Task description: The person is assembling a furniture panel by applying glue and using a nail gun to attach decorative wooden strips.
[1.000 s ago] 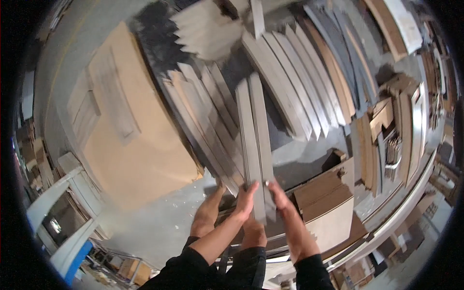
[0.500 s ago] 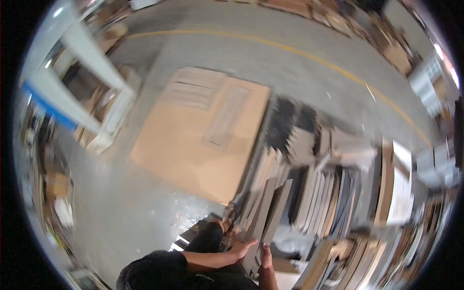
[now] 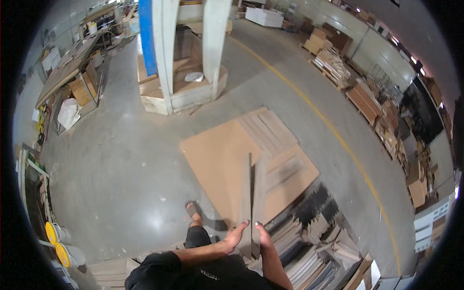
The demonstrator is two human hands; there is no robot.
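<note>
Two long thin grey-brown wooden boards (image 3: 253, 198) stand lengthwise in front of me, held together at their near end. My left hand (image 3: 236, 237) presses against the left side of the boards, fingers flat. My right hand (image 3: 264, 238) grips them from the right. The boards point away from me over a large brown sheet (image 3: 217, 159) lying on the concrete floor. My foot in a sandal (image 3: 193, 211) shows just left of the boards.
A pile of grey and brown boards (image 3: 314, 232) lies on the floor to my right. White pillars on a wooden base (image 3: 183, 92) stand ahead. A yellow floor line (image 3: 338, 140) runs past stacks of panels (image 3: 367, 96). Workbenches (image 3: 72, 77) and yellow buckets (image 3: 58, 241) lie left.
I have turned away from the board pile toward the open floor, carrying the boards with both hands. The pile moved from the centre of view to the lower right.
</note>
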